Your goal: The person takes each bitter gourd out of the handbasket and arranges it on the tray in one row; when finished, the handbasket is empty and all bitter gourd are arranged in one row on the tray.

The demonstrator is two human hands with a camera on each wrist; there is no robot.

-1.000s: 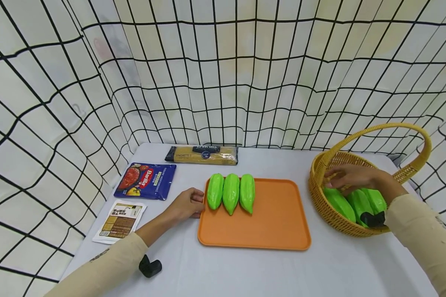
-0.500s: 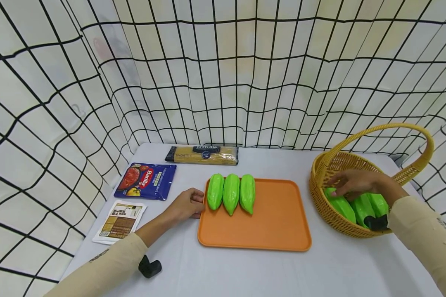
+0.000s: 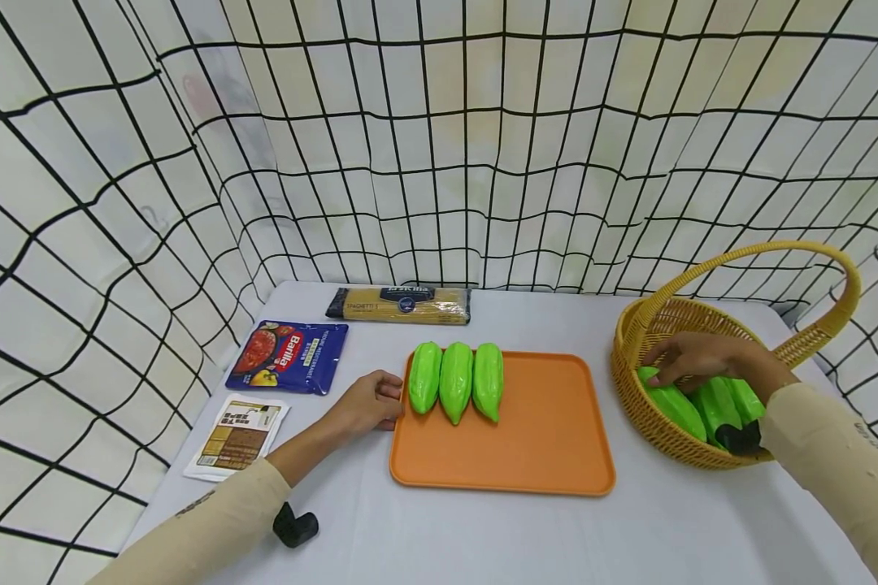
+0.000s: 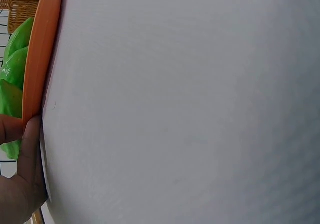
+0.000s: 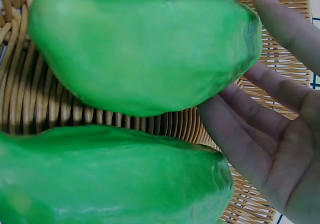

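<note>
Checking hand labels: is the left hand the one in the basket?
No, the left hand pinches the rim of the orange tray, while the right hand is inside the wicker basket.

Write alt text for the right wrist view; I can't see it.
The right hand reaches round one end of a glossy green fruit shape, fingertips hidden behind it; whether it grips is unclear. A second green fruit shape lies below it in the picture, both inside a wicker basket.
</note>
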